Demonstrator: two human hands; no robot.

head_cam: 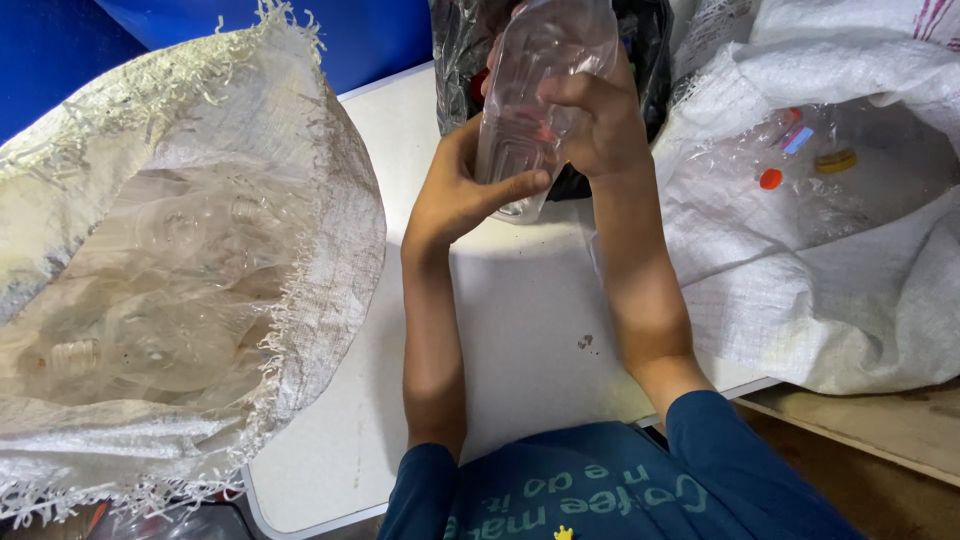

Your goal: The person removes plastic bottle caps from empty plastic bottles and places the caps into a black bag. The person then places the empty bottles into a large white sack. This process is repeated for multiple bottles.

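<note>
White table (520,330) lay between two woven sacks (180,280). I saw my left hand (455,190) and right hand (600,125) both closed around one clear plastic bottle (535,80), held upright above it.

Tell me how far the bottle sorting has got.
Done, by the look of it: the woven sack on the left already holds many clear bottles without caps. In hand: the left hand and right hand grip one clear plastic bottle above the white table. Left: the sack on the right holds bottles with caps on.
</note>
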